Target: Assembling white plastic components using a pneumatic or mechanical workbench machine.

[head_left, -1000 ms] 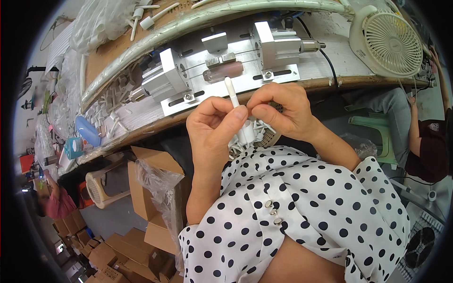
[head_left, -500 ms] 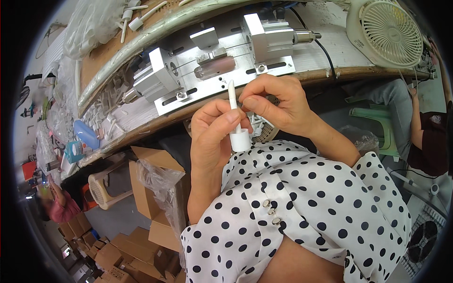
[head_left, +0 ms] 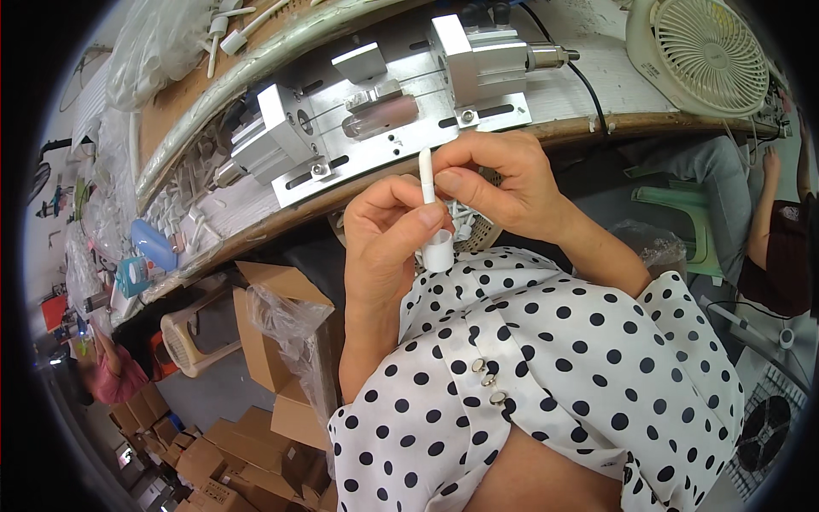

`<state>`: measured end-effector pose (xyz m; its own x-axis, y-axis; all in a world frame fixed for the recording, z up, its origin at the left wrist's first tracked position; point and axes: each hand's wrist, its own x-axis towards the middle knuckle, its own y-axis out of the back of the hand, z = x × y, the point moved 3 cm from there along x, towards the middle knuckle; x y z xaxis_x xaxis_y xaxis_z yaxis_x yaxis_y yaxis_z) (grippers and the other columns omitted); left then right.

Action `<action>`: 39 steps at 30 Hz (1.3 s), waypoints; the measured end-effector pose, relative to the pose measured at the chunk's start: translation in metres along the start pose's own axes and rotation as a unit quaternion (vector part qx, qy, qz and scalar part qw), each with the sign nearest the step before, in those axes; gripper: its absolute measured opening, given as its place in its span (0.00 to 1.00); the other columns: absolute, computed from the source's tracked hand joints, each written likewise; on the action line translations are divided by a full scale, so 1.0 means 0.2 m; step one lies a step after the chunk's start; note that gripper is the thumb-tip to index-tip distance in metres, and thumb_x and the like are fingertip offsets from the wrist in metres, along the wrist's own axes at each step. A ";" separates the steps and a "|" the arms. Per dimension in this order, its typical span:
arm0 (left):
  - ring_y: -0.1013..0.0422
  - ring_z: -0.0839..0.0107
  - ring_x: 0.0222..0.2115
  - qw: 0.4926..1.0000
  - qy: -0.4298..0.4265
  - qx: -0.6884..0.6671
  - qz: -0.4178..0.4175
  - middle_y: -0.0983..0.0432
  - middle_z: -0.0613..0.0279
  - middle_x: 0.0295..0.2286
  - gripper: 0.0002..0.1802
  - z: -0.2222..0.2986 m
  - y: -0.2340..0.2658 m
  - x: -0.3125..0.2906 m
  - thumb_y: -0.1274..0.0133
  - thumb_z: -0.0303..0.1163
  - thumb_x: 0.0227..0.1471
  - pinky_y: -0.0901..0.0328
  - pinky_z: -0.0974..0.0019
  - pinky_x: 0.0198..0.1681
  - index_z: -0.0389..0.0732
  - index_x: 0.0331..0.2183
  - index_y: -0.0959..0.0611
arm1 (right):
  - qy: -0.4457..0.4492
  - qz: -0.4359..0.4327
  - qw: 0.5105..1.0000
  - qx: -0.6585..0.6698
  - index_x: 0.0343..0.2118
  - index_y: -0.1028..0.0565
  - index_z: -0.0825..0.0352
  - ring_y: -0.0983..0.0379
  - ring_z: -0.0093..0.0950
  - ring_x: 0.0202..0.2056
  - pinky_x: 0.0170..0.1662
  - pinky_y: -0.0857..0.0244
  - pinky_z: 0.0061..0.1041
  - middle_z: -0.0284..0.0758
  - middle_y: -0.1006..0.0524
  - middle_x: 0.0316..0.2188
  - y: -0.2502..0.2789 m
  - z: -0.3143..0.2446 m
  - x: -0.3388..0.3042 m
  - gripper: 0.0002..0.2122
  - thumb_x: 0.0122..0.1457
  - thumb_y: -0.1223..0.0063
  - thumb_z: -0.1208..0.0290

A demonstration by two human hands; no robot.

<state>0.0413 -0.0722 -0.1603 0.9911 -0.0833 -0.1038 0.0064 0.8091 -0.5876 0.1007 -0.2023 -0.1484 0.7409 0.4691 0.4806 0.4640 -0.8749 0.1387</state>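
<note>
Small print shows on the cream fan [head_left: 704,60] at the bench's [head_left: 614,126] right end, too small to read. And here's the change: a second ago the white stick [head_left: 426,175] leans left with the right fingertips clear of it; now it stands nearly upright and they're just beside it! The left hand [head_left: 380,226] pinches the stick between thumb and forefinger, white cap [head_left: 438,253] below, all in front of the bench's near edge. Over on the right hand [head_left: 512,183], thumb and forefinger curl close together; whether they grip the stick, I cannot tell.
</note>
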 end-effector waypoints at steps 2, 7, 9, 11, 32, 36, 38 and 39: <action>0.31 0.77 0.22 1.000 -0.010 0.021 0.005 0.27 0.59 0.21 0.04 0.00 0.00 0.00 0.47 0.23 0.41 0.37 0.75 0.28 0.34 0.24 0.25 | -0.007 -0.002 1.000 0.004 0.27 0.25 0.70 0.30 0.18 0.18 0.22 0.37 0.15 0.33 0.26 0.19 0.00 0.00 0.00 0.04 0.51 0.49 0.76; 0.31 0.70 0.23 0.995 -0.014 0.094 0.020 0.28 0.56 0.21 0.05 0.00 0.00 0.00 0.48 0.25 0.41 0.35 0.70 0.30 0.34 0.22 0.27 | -0.024 -0.004 0.999 0.036 0.27 0.26 0.71 0.31 0.17 0.19 0.22 0.37 0.15 0.33 0.26 0.20 0.01 0.02 -0.02 0.03 0.52 0.50 0.77; 0.31 0.71 0.23 0.995 -0.016 0.095 0.019 0.28 0.57 0.22 0.05 -0.01 0.00 0.01 0.48 0.25 0.41 0.35 0.70 0.30 0.34 0.22 0.27 | -0.027 -0.003 0.998 0.053 0.28 0.26 0.71 0.31 0.17 0.20 0.22 0.37 0.15 0.32 0.26 0.21 0.01 0.02 -0.02 0.03 0.52 0.50 0.77; 0.31 0.73 0.23 0.995 -0.025 0.096 0.029 0.28 0.58 0.23 0.05 -0.01 0.00 0.01 0.46 0.24 0.41 0.36 0.72 0.31 0.34 0.23 0.27 | -0.044 -0.004 0.995 0.095 0.29 0.26 0.71 0.31 0.16 0.21 0.23 0.37 0.14 0.32 0.26 0.21 0.00 0.03 -0.03 0.04 0.52 0.50 0.77; 0.28 0.68 0.17 0.989 0.123 -0.036 -0.073 0.26 0.54 0.21 0.08 -0.10 -0.06 -0.01 0.56 0.28 0.50 0.34 0.71 0.17 0.32 0.29 0.27 | -0.216 -0.018 0.941 0.258 0.26 0.27 0.69 0.36 0.12 0.19 0.22 0.42 0.11 0.26 0.30 0.18 0.04 0.06 -0.05 0.09 0.56 0.51 0.68; 0.28 0.67 0.16 0.988 0.120 -0.045 -0.081 0.27 0.54 0.21 0.08 -0.11 -0.07 -0.01 0.56 0.29 0.50 0.34 0.71 0.15 0.33 0.29 0.27 | -0.210 -0.017 0.942 0.261 0.25 0.28 0.69 0.37 0.12 0.19 0.22 0.42 0.11 0.25 0.31 0.18 0.04 0.07 -0.06 0.08 0.55 0.50 0.69; 0.29 0.69 0.16 0.989 0.122 -0.042 -0.066 0.27 0.54 0.20 0.07 -0.11 -0.07 -0.02 0.55 0.29 0.50 0.34 0.72 0.15 0.34 0.27 0.28 | -0.177 -0.022 0.956 0.232 0.24 0.30 0.68 0.39 0.11 0.19 0.21 0.44 0.10 0.26 0.31 0.19 0.04 0.07 -0.06 0.09 0.57 0.52 0.68; 0.29 0.69 0.16 0.989 0.123 -0.042 -0.066 0.27 0.54 0.20 0.07 -0.12 -0.07 -0.01 0.55 0.29 0.50 0.34 0.72 0.15 0.34 0.27 0.28 | -0.177 -0.022 0.956 0.232 0.24 0.30 0.68 0.39 0.11 0.19 0.21 0.44 0.10 0.26 0.31 0.19 0.04 0.07 -0.07 0.09 0.57 0.52 0.68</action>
<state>0.0354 -0.0968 -0.1702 0.9203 -0.3319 -0.2072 0.1126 0.7318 -0.6721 0.1018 -0.2145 -0.1655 0.7954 0.5878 0.1478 0.6032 -0.7442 -0.2868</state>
